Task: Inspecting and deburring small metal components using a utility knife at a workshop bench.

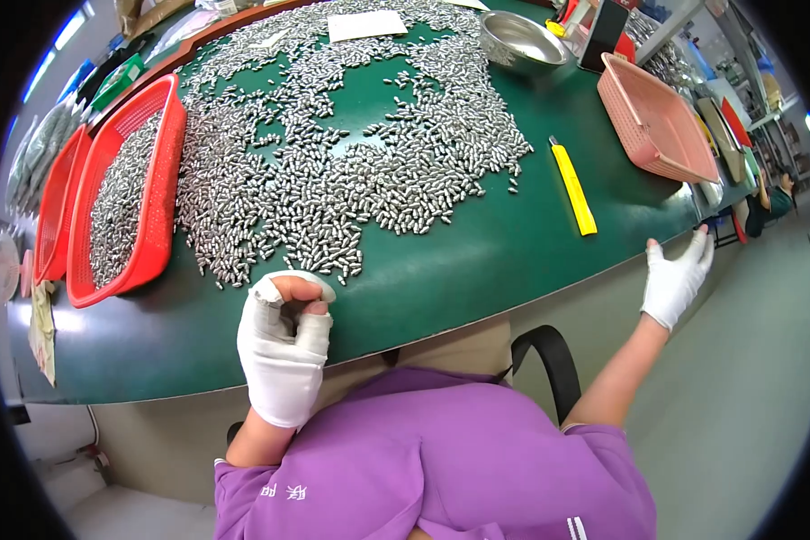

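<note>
My left hand [283,337], in a white glove with bare fingertips, rests curled into a fist on the near edge of the green table [477,261], just below a wide spread of several small silver metal pieces [351,153]. Nothing shows inside the fist. My right hand [678,277], also in a white glove, hangs in the air off the table's right edge, fingers spread and holding nothing. A yellow utility knife [573,189] lies on the table between the metal pieces and my right hand.
A red mesh basket [157,207] full of metal pieces stands at the left, another red basket [52,207] beyond it. A pink basket [657,126] sits at the right, a steel bowl [522,40] and a white paper sheet [365,25] at the far side. A black chair armrest [553,360] is beside me.
</note>
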Demonstrator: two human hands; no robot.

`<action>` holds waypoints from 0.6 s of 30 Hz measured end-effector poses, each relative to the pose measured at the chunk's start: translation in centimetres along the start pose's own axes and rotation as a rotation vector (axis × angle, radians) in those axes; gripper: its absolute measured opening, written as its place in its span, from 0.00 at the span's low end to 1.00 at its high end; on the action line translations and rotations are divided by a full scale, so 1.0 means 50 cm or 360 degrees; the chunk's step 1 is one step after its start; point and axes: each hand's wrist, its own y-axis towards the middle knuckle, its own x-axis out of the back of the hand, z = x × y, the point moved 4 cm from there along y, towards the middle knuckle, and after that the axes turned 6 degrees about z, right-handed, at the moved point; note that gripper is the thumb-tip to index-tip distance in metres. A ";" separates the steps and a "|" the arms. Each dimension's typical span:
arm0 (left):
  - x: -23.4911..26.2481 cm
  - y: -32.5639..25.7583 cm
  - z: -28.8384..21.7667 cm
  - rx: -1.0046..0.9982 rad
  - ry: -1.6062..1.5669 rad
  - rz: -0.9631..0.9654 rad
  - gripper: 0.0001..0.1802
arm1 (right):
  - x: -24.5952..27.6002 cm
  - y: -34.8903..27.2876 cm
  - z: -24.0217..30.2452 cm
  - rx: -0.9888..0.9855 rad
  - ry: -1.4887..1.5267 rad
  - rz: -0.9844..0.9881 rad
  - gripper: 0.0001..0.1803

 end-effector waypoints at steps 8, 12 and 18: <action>-0.021 0.014 -0.009 0.0133 -0.0636 0.0196 0.07 | -0.023 0.008 0.085 0.0103 0.0593 0.0055 0.33; -0.018 0.029 0.014 0.0171 -0.0981 0.0230 0.08 | 0.050 -0.017 0.265 0.0430 0.1233 0.0433 0.21; -0.015 0.034 0.023 0.0222 -0.1199 0.0182 0.14 | 0.118 -0.101 0.466 0.1182 0.1448 0.0846 0.15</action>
